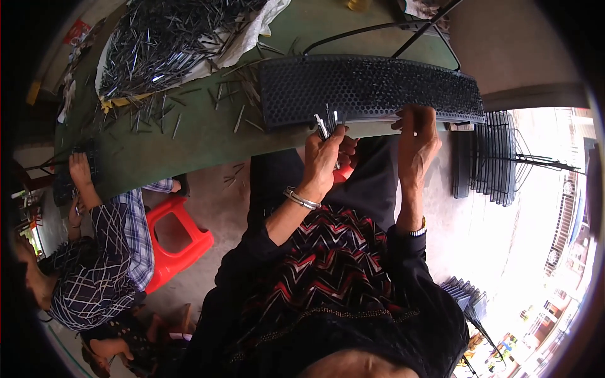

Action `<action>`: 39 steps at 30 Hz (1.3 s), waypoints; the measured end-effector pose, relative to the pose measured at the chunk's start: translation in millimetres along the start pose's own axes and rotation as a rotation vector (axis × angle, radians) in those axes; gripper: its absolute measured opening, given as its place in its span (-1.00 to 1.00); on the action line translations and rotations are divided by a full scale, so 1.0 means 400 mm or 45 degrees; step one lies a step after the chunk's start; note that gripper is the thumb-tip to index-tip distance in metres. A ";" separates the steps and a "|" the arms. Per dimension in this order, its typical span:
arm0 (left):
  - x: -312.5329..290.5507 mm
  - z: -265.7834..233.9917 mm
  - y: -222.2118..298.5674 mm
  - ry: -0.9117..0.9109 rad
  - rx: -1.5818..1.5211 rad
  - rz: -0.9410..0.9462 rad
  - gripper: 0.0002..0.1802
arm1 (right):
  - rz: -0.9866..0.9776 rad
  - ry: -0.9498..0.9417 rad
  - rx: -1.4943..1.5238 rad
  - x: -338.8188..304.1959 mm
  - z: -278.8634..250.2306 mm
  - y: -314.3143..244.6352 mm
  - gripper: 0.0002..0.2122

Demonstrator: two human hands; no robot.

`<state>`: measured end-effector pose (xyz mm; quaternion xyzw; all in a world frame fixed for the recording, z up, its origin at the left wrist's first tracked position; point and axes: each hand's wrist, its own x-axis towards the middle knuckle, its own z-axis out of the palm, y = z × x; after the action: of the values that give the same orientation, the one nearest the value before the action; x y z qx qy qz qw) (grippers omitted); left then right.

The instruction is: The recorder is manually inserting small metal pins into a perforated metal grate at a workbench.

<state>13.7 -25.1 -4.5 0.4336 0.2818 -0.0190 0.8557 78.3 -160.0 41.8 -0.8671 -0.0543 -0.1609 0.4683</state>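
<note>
My left hand is closed round a small bundle of slim metallic pieces, their tips sticking up past the thumb. A bit of red material shows beside its fingers. In front of both hands lies a long black rack panel full of small round holes. Its right part is packed with small dark pieces, while open holes show at its left. At the panel's near edge, toward the right, my right hand has its fingers bent together in a pinch. Anything between those fingertips is too small to make out.
A large heap of slim dark pieces rests on a white sack at the far left of the green table. Loose pieces lie around it. Another person works at left beside a red stool. Stacked black racks stand at right.
</note>
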 end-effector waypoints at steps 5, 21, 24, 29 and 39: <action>-0.003 -0.009 -0.007 -0.018 -0.086 -0.089 -0.74 | -0.171 0.058 -0.112 0.022 0.027 0.054 -0.96; -0.004 -0.094 0.094 0.044 -0.069 0.126 -0.73 | -0.221 -0.009 -0.237 0.018 0.050 0.072 -0.98; -0.001 -0.119 0.123 0.135 -0.085 0.183 -0.74 | -0.346 0.041 -0.367 0.025 0.033 0.054 -0.98; 0.017 -0.200 0.150 0.241 -0.078 0.253 -0.75 | -0.351 -0.071 -0.254 0.015 0.062 0.081 -0.97; 0.039 -0.285 0.186 0.242 -0.133 0.283 -0.76 | -0.215 -0.073 -0.406 -0.050 0.064 0.087 -0.85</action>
<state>-5.7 110.3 -10.8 0.4170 0.3122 0.1316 0.8434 73.6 -157.0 -5.6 -0.9270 -0.1141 -0.1813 0.3080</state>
